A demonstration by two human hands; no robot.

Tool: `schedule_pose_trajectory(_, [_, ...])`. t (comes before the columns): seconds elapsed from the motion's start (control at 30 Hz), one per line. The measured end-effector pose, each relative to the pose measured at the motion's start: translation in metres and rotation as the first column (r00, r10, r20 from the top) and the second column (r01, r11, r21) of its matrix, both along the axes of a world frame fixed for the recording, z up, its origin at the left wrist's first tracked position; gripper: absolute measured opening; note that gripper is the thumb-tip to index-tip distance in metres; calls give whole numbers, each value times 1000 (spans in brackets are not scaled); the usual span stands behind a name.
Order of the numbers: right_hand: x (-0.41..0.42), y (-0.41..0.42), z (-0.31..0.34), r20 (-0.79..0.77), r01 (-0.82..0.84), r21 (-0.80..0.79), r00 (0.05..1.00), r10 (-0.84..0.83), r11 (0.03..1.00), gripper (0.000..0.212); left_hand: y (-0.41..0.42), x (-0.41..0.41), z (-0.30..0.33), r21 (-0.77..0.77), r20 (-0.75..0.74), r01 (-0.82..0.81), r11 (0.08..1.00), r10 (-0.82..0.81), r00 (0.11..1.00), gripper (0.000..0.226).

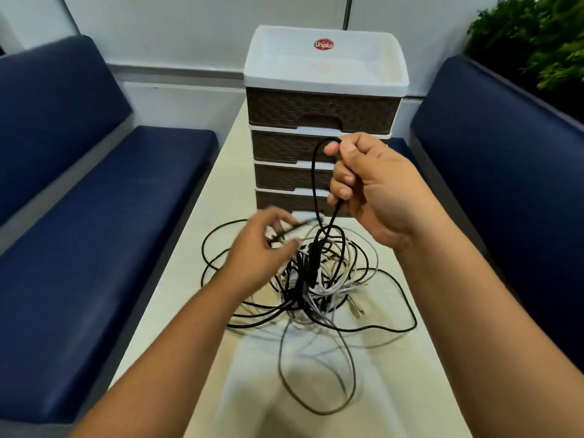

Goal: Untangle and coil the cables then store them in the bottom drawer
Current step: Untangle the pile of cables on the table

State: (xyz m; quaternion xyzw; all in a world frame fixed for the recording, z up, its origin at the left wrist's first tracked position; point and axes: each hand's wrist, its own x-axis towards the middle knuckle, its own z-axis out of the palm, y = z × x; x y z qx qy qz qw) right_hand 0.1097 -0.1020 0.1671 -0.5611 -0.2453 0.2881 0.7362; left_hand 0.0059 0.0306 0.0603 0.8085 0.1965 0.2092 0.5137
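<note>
Between two navy padded benches, the pale tabletop (410, 390) carries a knotted heap of thin black and white cables (313, 279), just before a brown woven-look plastic drawer tower (322, 115) labelled "Uniplus". My right hand (369, 188) pinches a black cable loop (316, 184), lifting it clear to free it; my left hand (262, 248), blurred, pinches another black strand over the heap. Bottom drawer (294, 202) sits closed.

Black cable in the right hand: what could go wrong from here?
1. The right hand lifts a black cable whose lower run still dives into the tangled pile; pulling up may tighten knots.
2. The left hand is blurred over the pile, so its hold is unclear; the whole pile may lift.
3. The bottom drawer looks closed.
</note>
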Motion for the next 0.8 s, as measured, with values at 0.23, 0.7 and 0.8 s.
schedule_pose_trajectory(0.23, [-3, 6, 4, -123, 12, 186, 992, 11, 982, 20, -18, -5, -18, -182, -33, 161, 970, -169, 985, 36])
schedule_pose_trajectory(0.7, [24, -19, -13, -77, 233, 100, 971, -226, 967, 23, -19, 6, 15, -327, 48, 13, 945, 3, 999, 3])
schedule_pose_trajectory(0.8, [33, -30, -35, 52, 304, -159, 953, -300, 939, 23, -11, 8, 32, -398, 81, -9, 917, 45, 996, 21])
